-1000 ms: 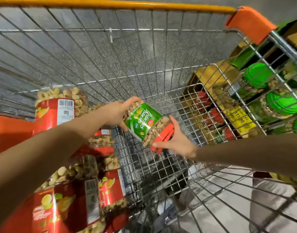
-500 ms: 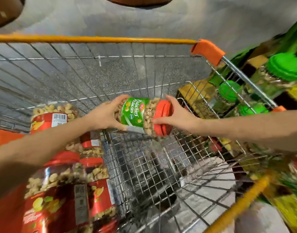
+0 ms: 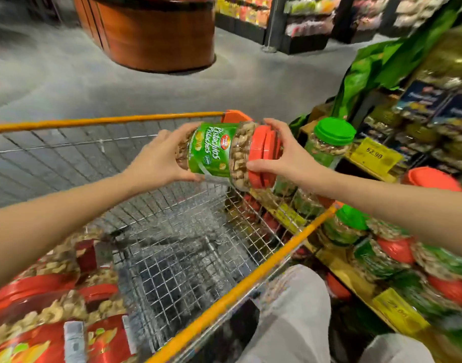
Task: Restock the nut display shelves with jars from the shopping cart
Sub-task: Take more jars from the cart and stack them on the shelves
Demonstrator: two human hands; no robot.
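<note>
both hands (image 3: 161,155) grip pistachio jar (image 3: 224,153) above cart (image 3: 172,247).

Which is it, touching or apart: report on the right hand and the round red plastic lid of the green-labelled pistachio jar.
Touching. Head view: the right hand curls thumb and fingers around the round red plastic lid of the pistachio jar.

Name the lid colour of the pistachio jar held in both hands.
Red-orange lid on the pistachio jar, clearest in the head view.
</note>
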